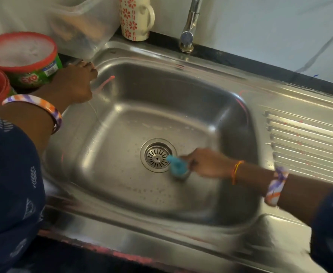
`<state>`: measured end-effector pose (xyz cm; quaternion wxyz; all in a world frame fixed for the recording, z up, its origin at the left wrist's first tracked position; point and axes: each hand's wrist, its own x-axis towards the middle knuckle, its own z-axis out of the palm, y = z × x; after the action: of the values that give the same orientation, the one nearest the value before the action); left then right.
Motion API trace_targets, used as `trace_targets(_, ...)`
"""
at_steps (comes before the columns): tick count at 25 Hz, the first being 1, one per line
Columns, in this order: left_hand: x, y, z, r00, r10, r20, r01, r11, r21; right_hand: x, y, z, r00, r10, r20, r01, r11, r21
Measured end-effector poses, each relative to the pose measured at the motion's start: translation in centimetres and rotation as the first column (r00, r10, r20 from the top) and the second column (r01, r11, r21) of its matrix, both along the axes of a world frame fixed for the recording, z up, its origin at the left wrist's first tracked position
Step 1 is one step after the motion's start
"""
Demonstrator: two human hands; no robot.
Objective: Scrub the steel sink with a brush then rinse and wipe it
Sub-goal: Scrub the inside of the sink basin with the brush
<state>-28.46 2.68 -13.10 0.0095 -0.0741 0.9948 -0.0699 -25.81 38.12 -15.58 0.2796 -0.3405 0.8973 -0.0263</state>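
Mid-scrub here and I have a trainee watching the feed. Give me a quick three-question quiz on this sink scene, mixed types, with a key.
1. True or false: the right hand holds the blue brush down in the basin, next to the drain strainer.
2. Where is the left hand?
A. on the tap
B. at the back-left rim of the sink
C. inside the mug
3. Fill in: the patterned mug stands on the counter to the ____ of the tap.

Key:
1. True.
2. B.
3. Left.
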Motion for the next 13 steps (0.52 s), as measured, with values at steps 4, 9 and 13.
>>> trace_targets(4, 0.0, -0.1, -0.1, 1.0, -0.012, -0.007, 0.012, 1.0, 0.019, 3.7, -0.8, 0.2, 0.967, 0.133, 0.215, -0.122, 0.99, -0.063)
trace_targets(9, 0.1, -0.1, 0.0, 1.0, -0.015, -0.014, 0.015, 0.999, 0.028, -2.8, 1.1, 0.9, 0.989, -0.087, -0.122, 0.102, 0.987, 0.125)
trace_targets(13, 0.0, -0.2, 0.0, 1.0, 0.001, 0.006, -0.002, 1.0, 0.025, 3.8, 1.6, 2.2, 0.937, 0.089, 0.338, -0.132, 0.986, 0.106)
